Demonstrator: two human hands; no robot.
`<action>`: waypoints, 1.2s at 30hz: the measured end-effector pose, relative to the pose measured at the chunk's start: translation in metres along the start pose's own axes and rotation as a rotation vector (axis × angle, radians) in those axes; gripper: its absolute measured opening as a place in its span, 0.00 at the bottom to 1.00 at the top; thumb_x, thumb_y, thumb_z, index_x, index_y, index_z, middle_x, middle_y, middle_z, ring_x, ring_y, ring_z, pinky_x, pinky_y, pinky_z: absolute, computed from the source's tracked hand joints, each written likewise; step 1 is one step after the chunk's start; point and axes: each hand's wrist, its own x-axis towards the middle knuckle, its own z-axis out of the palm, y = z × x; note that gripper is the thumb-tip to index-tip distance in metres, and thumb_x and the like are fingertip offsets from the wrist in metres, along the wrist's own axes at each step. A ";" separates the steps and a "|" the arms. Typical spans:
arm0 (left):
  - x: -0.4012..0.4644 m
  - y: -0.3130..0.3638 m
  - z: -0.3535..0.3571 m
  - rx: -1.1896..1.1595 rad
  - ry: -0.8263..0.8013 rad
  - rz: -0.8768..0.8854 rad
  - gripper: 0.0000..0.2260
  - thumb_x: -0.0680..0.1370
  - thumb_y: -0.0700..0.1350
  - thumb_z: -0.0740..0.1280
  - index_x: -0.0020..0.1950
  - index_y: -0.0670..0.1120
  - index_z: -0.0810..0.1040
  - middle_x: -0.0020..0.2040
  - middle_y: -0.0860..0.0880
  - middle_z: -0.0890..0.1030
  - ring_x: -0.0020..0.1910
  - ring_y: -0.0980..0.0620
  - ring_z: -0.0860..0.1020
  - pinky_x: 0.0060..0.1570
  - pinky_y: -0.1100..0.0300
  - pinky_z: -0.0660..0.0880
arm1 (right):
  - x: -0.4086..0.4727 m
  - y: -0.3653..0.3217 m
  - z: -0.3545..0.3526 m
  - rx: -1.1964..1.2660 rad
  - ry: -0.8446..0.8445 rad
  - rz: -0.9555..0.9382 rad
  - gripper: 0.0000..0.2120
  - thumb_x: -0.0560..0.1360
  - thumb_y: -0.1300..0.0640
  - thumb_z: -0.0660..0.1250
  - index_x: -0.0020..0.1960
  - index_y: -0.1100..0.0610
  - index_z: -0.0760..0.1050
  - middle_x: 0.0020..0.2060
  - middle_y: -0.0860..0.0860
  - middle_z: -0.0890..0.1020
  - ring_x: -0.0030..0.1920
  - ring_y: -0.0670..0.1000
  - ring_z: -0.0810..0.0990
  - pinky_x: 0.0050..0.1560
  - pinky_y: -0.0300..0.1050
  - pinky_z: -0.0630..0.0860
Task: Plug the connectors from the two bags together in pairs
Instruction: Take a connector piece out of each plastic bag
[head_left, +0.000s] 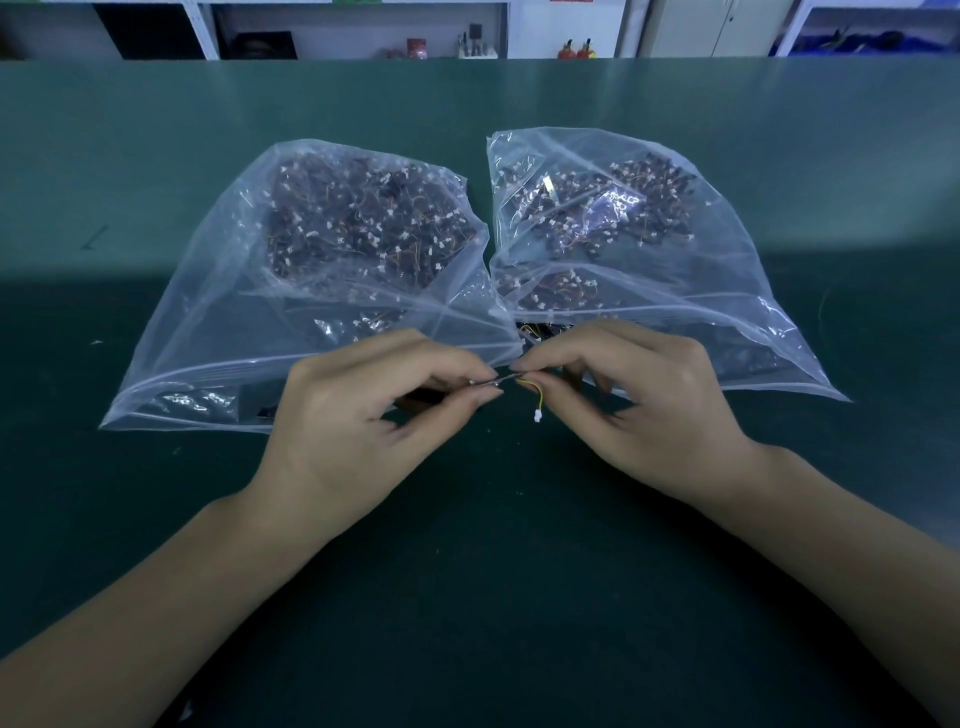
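Note:
Two clear plastic bags lie side by side on the green table, the left bag (208, 322) and the right bag (737, 291), each holding several small wired connectors with white plugs. In front of the bags' mouths, my left hand (363, 415) pinches one connector piece (485, 383) between thumb and forefinger. My right hand (639, 395) pinches the other connector (511, 375), whose yellow and orange wire (537, 397) loops down to a white plug (536, 415). The two pieces meet at my fingertips; whether they are fully joined is hidden.
The green table (478, 571) stretches wide in front of and beside the bags. Behind its far edge stand white shelves (363, 31) with small items. A few tiny specks lie on the mat near my hands.

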 end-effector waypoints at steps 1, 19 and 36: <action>0.000 0.001 0.000 0.001 0.001 0.004 0.03 0.78 0.40 0.78 0.50 0.41 0.88 0.44 0.50 0.86 0.44 0.58 0.84 0.46 0.65 0.80 | 0.000 0.000 0.000 -0.002 -0.004 -0.002 0.03 0.81 0.62 0.73 0.53 0.60 0.86 0.44 0.47 0.85 0.40 0.45 0.79 0.48 0.28 0.70; 0.000 0.001 0.001 0.052 -0.002 0.020 0.04 0.81 0.40 0.76 0.49 0.40 0.88 0.41 0.50 0.85 0.39 0.54 0.83 0.40 0.60 0.80 | 0.002 -0.004 -0.001 0.069 -0.046 0.043 0.03 0.80 0.62 0.73 0.51 0.60 0.86 0.43 0.43 0.83 0.39 0.46 0.79 0.47 0.30 0.71; -0.001 -0.003 0.001 0.098 -0.008 0.049 0.03 0.81 0.41 0.76 0.50 0.42 0.88 0.41 0.49 0.84 0.38 0.54 0.82 0.38 0.58 0.79 | 0.002 -0.003 -0.001 0.080 -0.062 0.058 0.03 0.80 0.61 0.73 0.51 0.60 0.85 0.43 0.43 0.81 0.39 0.46 0.79 0.47 0.30 0.69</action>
